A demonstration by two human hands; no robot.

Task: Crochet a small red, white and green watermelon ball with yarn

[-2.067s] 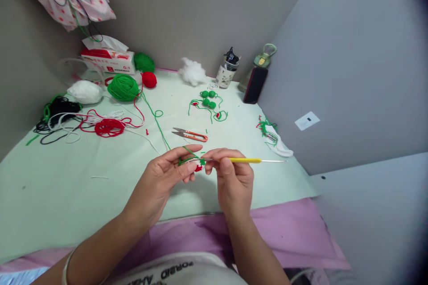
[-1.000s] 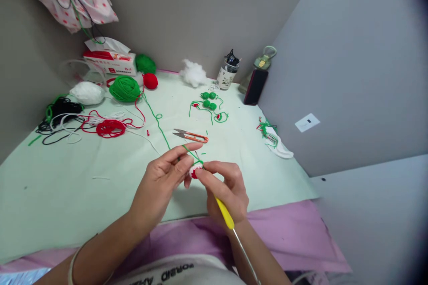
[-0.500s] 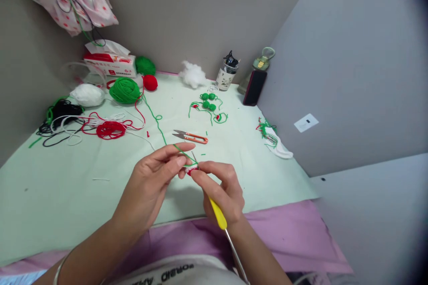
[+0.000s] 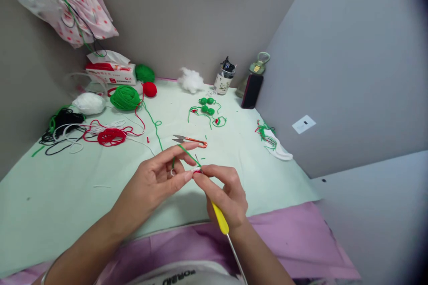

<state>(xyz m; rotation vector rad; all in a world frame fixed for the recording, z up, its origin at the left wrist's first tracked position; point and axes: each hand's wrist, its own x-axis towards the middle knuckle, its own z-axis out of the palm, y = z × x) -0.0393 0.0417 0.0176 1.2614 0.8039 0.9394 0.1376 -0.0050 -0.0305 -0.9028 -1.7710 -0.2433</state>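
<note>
Nearest is a white shirt [image 4: 180,277] with dark lettering, then a mauve cloth [image 4: 284,236] along the front edge of the counter [image 4: 76,218], which has a pale green cover. Above it, the left hand [image 4: 160,178] pinches the small red-and-white crochet piece [image 4: 197,169] at its left edge, the index finger stretched out with green yarn [image 4: 190,154] running over it. The right hand [image 4: 226,193] grasps the piece's right side between thumb and index finger, and also holds the yellow-handled crochet hook [image 4: 220,219], whose handle points back toward the person; its thin tip shows just beyond the fingers.

Just past the left fingertips lie orange thread snips [image 4: 202,144]. To the right is a white cloth [image 4: 280,148] with green and red yarn scraps [image 4: 266,136]; to the left, a red yarn coil [image 4: 112,137]. Farther back are four green balls [image 4: 207,110], a large green yarn ball [image 4: 125,98], an upright phone [image 4: 252,91] before a bottle [image 4: 257,67], white stuffing [image 4: 191,80] and a tissue box [image 4: 112,73].
</note>
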